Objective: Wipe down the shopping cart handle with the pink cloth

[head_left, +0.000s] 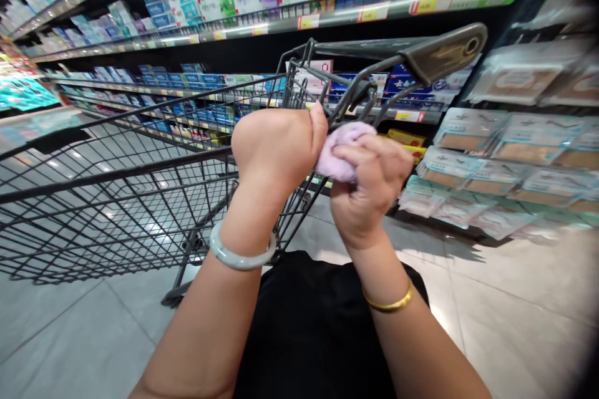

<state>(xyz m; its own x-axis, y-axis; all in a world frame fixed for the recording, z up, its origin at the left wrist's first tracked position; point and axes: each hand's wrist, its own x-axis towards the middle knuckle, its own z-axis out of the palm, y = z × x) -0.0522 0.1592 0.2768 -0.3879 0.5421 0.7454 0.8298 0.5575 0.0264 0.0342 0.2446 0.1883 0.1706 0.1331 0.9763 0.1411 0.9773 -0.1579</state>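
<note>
My right hand (pixel 372 190) is closed around a fluffy lilac cloth (pixel 344 153), bunched up between the fingers. Just left of it, my left hand (pixel 283 140) is bent sharply at the wrist, with its back toward me. Its thumb lies against the edge of the cloth, while the other fingers curl away out of sight; what they hold, if anything, is hidden. Both hands are in front of a dark wire shopping cart (pixel 116 174), near its rear end. The cart's grey handle (pixel 444 53) rises above and behind my right hand.
Long shelves (pixel 262 28) of boxed goods with price tags run behind the cart. Clear packets (pixel 496 168) hang in rows at the right. Grey tiles cover the floor (pixel 116 318). A black garment (pixel 318 324) shows between my forearms.
</note>
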